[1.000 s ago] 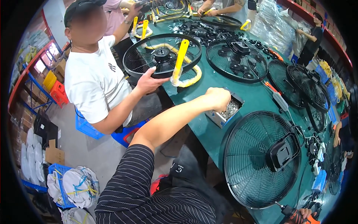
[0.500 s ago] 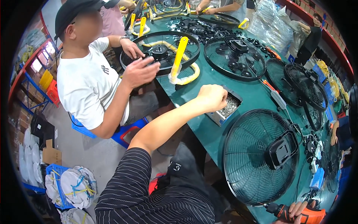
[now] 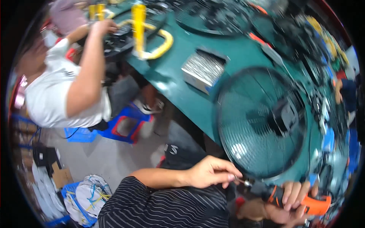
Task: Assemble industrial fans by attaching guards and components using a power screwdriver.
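My right hand (image 3: pixel 292 195) is wrapped round an orange-and-black power drill (image 3: pixel 318 205) at the lower right. The drill lies sideways, its tip pointing left. At that tip my left hand (image 3: pixel 211 173) has thumb and forefinger pinched together; what they hold is too small and blurred to make out. Just beyond the drill, a round black fan (image 3: pixel 243 150) with a wire guard lies on the green table (image 3: pixel 178 89), its black motor housing (image 3: pixel 285 116) facing up. Farther off stands an open cardboard box (image 3: pixel 195 80) of small silvery metal pieces.
A co-worker in a white shirt (image 3: pixel 49 102) sits at the left by a blue-and-red stool (image 3: pixel 125 123). Yellow tubing (image 3: pixel 163 45) stands on the table before them. More black fans (image 3: pixel 213 19) lie at the back. A blue crate (image 3: pixel 81 207) with pale bundles sits on the floor.
My left hand has come back from the box of metal pieces to the drill's tip. The view has shifted, and more of the drill and my right hand shows.
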Demonstrator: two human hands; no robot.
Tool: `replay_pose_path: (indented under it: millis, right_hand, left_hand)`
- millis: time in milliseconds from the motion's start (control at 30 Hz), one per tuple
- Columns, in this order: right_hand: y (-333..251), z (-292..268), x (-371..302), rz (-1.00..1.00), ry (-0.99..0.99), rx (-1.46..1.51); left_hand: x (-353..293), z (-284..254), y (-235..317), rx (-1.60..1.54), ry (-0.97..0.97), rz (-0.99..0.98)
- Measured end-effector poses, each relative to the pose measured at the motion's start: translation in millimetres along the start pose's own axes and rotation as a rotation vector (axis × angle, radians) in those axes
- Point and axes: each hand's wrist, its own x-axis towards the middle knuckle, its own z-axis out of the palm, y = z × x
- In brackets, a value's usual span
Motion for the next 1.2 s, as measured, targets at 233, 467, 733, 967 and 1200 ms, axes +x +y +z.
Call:
replay_pose_path:
  millis: [233, 467, 733, 967, 1200]
  right_hand:
    - [16.3, 4.5, -4.0, -0.012, -0.056, -0.083]
    - [5.6, 4.6, -8.6, -0.01, -0.011, -0.144]
    - [0.7, 3.1, -12.1, 0.089, -0.056, -0.132]
    - [3.4, -1.0, -5.4, 0.068, -0.031, -0.209]
    - [17.6, -9.2, 1.2, 0.11, -0.142, -0.121]
  left_hand:
    - [-5.2, -4.6, 2.7, -0.064, -0.001, -0.055]
    - [-5.5, -3.8, 9.5, -0.039, 0.05, -0.126]
    - [-11.1, 0.0, -7.9, -0.074, 0.071, -0.111]
    - [-6.4, -4.1, -2.6, 0.106, 0.028, 0.04]
    - [-11.9, -16.2, 3.1, 0.394, -0.003, 0.076]
